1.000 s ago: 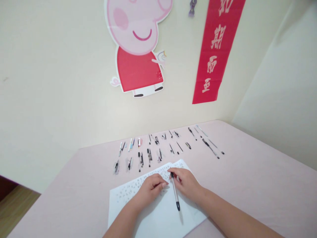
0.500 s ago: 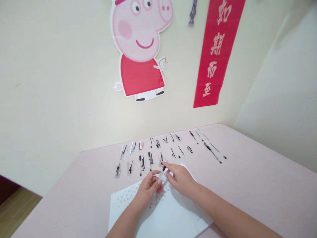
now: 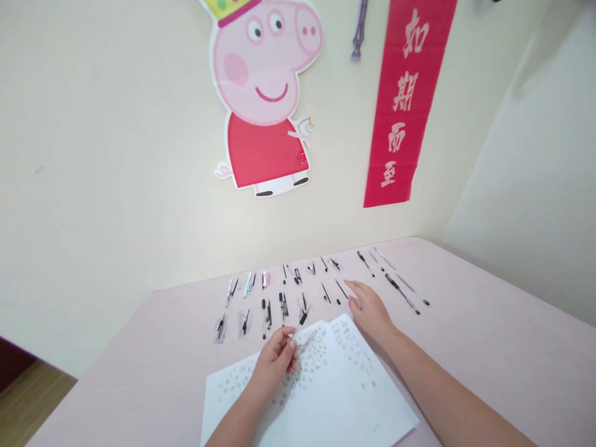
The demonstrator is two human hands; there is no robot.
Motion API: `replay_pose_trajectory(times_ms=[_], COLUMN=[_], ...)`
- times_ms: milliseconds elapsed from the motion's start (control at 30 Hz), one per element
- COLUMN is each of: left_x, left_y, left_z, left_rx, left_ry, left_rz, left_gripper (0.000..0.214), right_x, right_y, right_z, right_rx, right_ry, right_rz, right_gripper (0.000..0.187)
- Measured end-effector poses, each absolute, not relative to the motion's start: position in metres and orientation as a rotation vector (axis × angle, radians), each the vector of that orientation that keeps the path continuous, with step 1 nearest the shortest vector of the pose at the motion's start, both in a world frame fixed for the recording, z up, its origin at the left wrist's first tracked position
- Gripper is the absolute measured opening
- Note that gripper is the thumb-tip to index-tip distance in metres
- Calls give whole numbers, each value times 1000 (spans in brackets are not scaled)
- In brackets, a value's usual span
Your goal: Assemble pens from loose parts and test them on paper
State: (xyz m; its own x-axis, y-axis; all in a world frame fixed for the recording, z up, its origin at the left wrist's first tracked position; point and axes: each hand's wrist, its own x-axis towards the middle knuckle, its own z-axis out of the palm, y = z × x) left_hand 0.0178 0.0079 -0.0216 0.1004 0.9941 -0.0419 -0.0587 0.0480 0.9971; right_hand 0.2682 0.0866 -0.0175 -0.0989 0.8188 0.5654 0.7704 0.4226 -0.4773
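My left hand is closed around a clear pen with a black end, which points up and to the right over the top edge of a white sheet of paper covered in small scribbles. My right hand is off the paper and lies low over the pink table. Its fingers are stretched toward short black pen parts in the rows beyond, and nothing shows in it.
Several pens and loose pen parts lie in two rows along the far side of the table; longer black pens lie at the right. A cartoon pig sticker and a red banner hang on the wall behind.
The pen passed from both hands to my left hand alone. My right hand let go and moved forward and right to the rows of parts. The view tilted upward.
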Motion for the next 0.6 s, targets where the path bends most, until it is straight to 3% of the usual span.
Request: replay_pose_trajectory(times_ms=[300,600], left_x=[16,15], left_y=[7,7], left_z=[-14,-14], left_rx=[1256,1280], left_ry=[1202,1226], left_rz=[1136,1123], left_gripper=[25,25], right_x=[305,303], right_y=[114,112], right_z=[-55,-54], right_rx=[-1687,-1683], right_ry=[-1910,-2006], right_rz=[52,60], right_gripper=[37,37])
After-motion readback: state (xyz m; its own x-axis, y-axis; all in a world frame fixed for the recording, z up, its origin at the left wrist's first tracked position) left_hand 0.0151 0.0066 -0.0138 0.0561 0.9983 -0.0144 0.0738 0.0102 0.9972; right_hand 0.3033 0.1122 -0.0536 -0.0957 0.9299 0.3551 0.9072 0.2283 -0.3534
